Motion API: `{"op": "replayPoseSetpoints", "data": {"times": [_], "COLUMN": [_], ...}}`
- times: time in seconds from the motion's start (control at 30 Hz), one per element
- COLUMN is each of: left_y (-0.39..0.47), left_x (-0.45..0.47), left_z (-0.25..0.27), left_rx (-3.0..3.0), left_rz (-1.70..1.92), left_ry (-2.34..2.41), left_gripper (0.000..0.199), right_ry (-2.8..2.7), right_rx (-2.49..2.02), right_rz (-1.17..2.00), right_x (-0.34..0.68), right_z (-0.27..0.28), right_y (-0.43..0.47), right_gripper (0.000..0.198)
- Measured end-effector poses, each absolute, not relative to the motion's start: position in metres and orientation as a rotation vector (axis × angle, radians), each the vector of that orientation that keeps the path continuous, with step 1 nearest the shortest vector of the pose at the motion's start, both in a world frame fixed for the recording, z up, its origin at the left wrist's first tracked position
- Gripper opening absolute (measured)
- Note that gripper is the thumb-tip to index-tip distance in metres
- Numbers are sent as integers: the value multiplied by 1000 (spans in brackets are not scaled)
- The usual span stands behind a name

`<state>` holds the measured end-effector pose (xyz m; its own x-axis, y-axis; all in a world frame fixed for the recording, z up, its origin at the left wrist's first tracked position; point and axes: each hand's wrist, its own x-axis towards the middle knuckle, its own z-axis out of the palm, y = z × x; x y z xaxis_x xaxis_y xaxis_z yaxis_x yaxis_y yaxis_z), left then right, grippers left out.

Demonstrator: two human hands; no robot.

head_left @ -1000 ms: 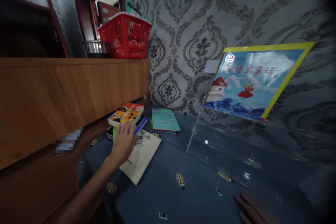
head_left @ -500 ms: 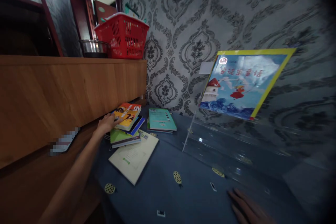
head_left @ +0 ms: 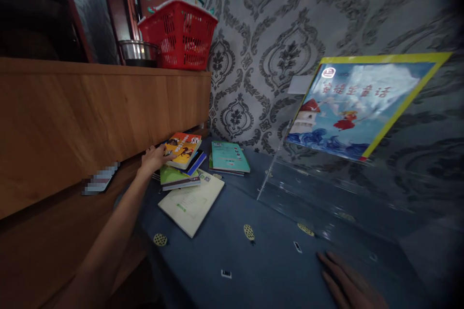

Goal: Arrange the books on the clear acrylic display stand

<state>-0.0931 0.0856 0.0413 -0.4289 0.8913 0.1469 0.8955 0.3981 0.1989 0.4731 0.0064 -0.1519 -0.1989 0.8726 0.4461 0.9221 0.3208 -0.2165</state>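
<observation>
My left hand is at the left edge of an orange book, its thumb lying over the cover and the other fingers partly hidden at the side. That book tops an untidy stack, with a blue book and a green book beneath it. Under them a cream-coloured book sticks out toward me. My right hand lies low at the right with its fingers stretched out on the blue cloth, holding nothing. Behind it, a picture book with a yellow border leans on a clear acrylic stand.
Teal books lie near the patterned wall. To the left runs a wooden cabinet carrying a red basket and a metal pot. A phone-like object, partly blurred out, lies on the wooden ledge.
The view has tilted down and turned slightly left. My left hand stays at the orange book, its thumb now further over the cover. My right hand remains on the cloth.
</observation>
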Motion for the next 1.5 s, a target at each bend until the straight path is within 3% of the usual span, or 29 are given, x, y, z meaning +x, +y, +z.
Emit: {"op": "replayPoseSetpoints", "data": {"times": [0.3,0.43,0.63,0.87,1.03,1.17,1.27,1.5], "left_y": [81,81,71,29,0,-21,-36,-64], "left_x": [-87,-87,-91,-57,-29,-10,1,18], "left_z": [50,47,24,-5,-19,-30,-42,-60], "left_rx": [-1550,-1537,-1553,-1756,-1802,-1904,-2026,-2352], "left_rz": [-469,-571,-1392,-1987,-2689,-2737,-2611,-2146], "left_ry": [-2697,-2710,-2777,-2736,-2485,-2446,-2522,-2862], "left_gripper": [81,70,30,46,62,63,65,70], "right_ry": [-2200,-2206,-2115,-2153,-1925,-1376,-1090,-1271], "right_rx": [-1547,-1547,-1545,-1365,-1174,-994,-855,-944], "right_rz": [-132,-150,-175,60,805,1485,1838,1783], "right_x": [473,471,472,420,310,236,208,226], "right_z": [-140,-143,-150,-128,-93,-64,-57,-66], "right_y": [3,3,3,-2,-3,21,39,20], "right_gripper": [65,68,65,53,53,64,58,60]}}
